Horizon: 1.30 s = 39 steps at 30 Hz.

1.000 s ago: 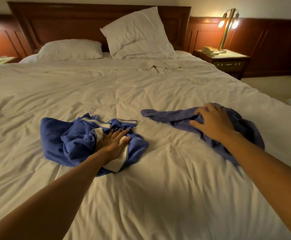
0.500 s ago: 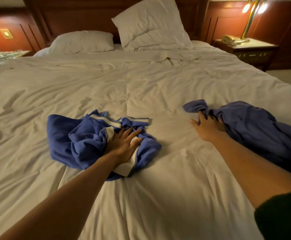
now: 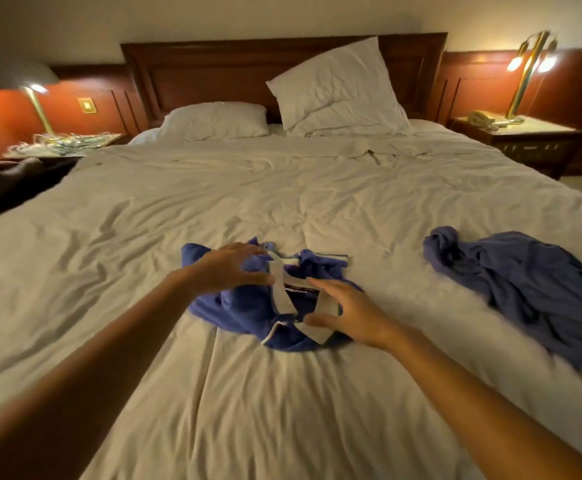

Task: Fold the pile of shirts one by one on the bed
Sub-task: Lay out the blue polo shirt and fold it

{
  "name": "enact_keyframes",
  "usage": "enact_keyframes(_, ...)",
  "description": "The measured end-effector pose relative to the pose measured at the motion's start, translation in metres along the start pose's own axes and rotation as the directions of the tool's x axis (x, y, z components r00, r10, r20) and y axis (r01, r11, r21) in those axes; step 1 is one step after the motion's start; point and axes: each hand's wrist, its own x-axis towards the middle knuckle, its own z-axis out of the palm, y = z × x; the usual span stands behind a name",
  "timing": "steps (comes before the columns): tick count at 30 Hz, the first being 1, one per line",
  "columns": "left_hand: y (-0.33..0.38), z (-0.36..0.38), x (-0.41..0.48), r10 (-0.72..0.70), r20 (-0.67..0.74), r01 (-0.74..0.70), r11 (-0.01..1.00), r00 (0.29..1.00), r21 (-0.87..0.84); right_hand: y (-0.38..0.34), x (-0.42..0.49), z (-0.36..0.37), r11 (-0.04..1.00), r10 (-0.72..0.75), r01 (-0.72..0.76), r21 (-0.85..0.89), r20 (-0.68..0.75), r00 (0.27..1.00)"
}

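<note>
– On the bed [image 3: 282,410], near its middle, what lies there?
– A crumpled blue shirt with white trim [image 3: 244,308]. It lies on the white sheet, and its white collar band [image 3: 280,289] is turned upward.

– Where is the left hand?
– The left hand [image 3: 227,268] is over the far left part of this shirt. Its fingers [image 3: 251,249] are stretched out and a little spread, with the thumb apart below them. They pinch nothing. This part is blurred, so I cannot tell if the fingertips touch the cloth.

– And the right hand?
– The right hand [image 3: 348,313] is at the near right side of the same shirt, just beside the white band. Its fingers [image 3: 320,284] are also straight, the thumb is held apart, and nothing is gripped between them.

– Is there other clothing?
– Yes. A second shirt [image 3: 524,282], of a duller purple-blue, lies in a loose heap at the right side of the bed, well apart from both hands.

– What stands further back?
– Two white pillows by the wooden headboard [image 3: 213,74]: one pillow [image 3: 213,121] lies flat, the other pillow [image 3: 338,91] leans upright against the wood. At the right, a nightstand [image 3: 524,142] carries a lit brass lamp [image 3: 524,74] and a telephone [image 3: 481,117].
</note>
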Motion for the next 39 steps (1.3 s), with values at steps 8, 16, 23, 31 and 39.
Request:
enact_keyframes(8,-0.072,0.013,-0.068,-0.035,-0.155,0.007,0.985,0.987,-0.174,-0.013,0.006,0.013,0.919,-0.098,0.109,-0.379,0.048,0.994)
enact_keyframes(16,0.022,-0.054,-0.088,0.226,-0.122,-0.254,0.769,0.966,-0.586,-0.019,-0.044,-0.116,0.937,0.272,-0.287,-0.198,-0.099,0.957)
enact_keyframes(23,-0.034,0.000,-0.087,-0.017,0.113,0.025,0.997,0.993,-0.072,-0.065,-0.029,-0.020,0.980,-0.087,0.071,-0.186,-0.079,0.993)
enact_keyframes(31,-0.062,0.029,-0.086,-0.054,-0.150,0.030,0.987,0.987,-0.159,-0.056,-0.028,0.025,0.937,-0.129,0.090,-0.338,-0.096,0.987)
enact_keyframes(39,0.034,-0.033,-0.067,0.117,-0.233,-0.254,0.624,0.965,-0.739,-0.014,-0.068,-0.097,0.862,0.401,-0.498,-0.092,-0.478,0.782)
